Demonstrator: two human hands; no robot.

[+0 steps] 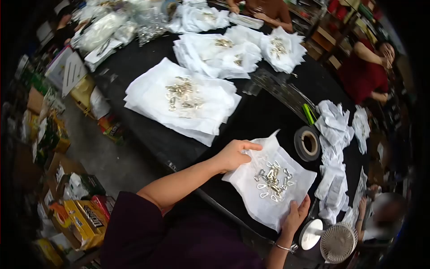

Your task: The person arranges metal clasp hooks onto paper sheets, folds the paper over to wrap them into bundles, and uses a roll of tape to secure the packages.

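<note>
Near the table's front edge, my left hand (pixel 238 155) grips the upper left edge of a thin white sheet (pixel 251 197), thumb and index finger lying over it. My right hand (pixel 296 216) pinches the same sheet at its lower right edge, thumb on top; a bracelet is on that wrist. A small heap of gold and silver metal clasps (pixel 274 179) rests in the middle of the sheet, which sags slightly between my hands. Beyond my left hand lies a stack of white sheets (pixel 148 98) with more metal clasps (pixel 182 93) on top.
A roll of dark tape (pixel 307 143) and a bright green tool (pixel 309 114) lie right of the sheet. Folded white bundles (pixel 331 179) line the right side, near a small fan (pixel 338 243). More sheet stacks (pixel 201 54) lie farther back. Other people sit around the black table (pixel 148 145).
</note>
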